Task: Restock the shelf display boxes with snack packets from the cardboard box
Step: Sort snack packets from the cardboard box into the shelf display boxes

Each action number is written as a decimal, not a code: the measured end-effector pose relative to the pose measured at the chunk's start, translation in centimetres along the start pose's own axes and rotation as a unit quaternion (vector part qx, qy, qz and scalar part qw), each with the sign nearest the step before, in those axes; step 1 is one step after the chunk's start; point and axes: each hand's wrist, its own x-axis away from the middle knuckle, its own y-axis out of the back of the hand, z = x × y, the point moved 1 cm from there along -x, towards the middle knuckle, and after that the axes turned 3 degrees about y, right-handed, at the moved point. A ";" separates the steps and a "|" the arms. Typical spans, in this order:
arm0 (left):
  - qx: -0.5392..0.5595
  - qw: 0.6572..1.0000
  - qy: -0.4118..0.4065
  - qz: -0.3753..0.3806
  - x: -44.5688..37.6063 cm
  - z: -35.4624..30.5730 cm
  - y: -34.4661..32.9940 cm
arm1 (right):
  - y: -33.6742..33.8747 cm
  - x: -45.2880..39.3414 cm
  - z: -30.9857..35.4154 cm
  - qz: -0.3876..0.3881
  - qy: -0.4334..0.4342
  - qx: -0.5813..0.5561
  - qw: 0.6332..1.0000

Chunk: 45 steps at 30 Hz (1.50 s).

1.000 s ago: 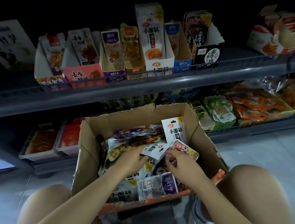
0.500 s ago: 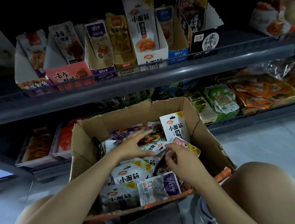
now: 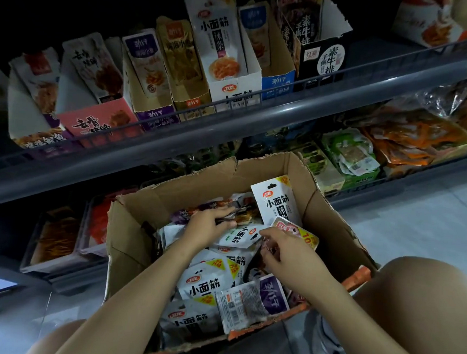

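Cardboard box (image 3: 135,241) on the floor below the shelf display boxes (image 3: 233,93), heaped with snack packets (image 3: 204,283); our left hand (image 3: 209,225) pinches a dark packet (image 3: 230,220) near the far edge, our right hand (image 3: 290,251), fingers curled, grips a dark packet mid-box

Bare forearms, bare knees, no sleeves, white sneaker (image 3: 327,349) with grey sole

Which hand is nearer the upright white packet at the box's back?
Right. The right hand sits just below the upright white packet; the left hand is farther, off to its left.
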 end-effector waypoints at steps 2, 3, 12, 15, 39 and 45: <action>-0.037 0.999 -0.012 -0.022 -0.1 -0.3 0.2 | 0.0 0.0 0.1 -0.002 0.000 -0.001 1.000; -0.060 0.997 -0.018 -0.035 -0.2 -0.4 0.3 | 0.1 0.0 0.2 -0.002 0.001 -0.002 1.000; 0.004 0.990 0.003 -0.138 1.3 -1.4 2.6 | 0.4 0.1 0.8 -0.005 -0.001 0.008 1.000; 0.065 0.981 -0.006 -0.185 3.0 -1.9 4.1 | 0.5 0.2 1.0 -0.024 0.002 0.006 1.000; 0.726 0.663 0.164 0.071 9.4 -7.4 5.7 | 4.1 -4.6 7.4 0.016 -0.036 -0.372 0.927; 0.721 0.675 0.136 0.076 9.1 -7.3 5.7 | 3.7 -5.2 6.6 -0.017 -0.043 -0.395 0.917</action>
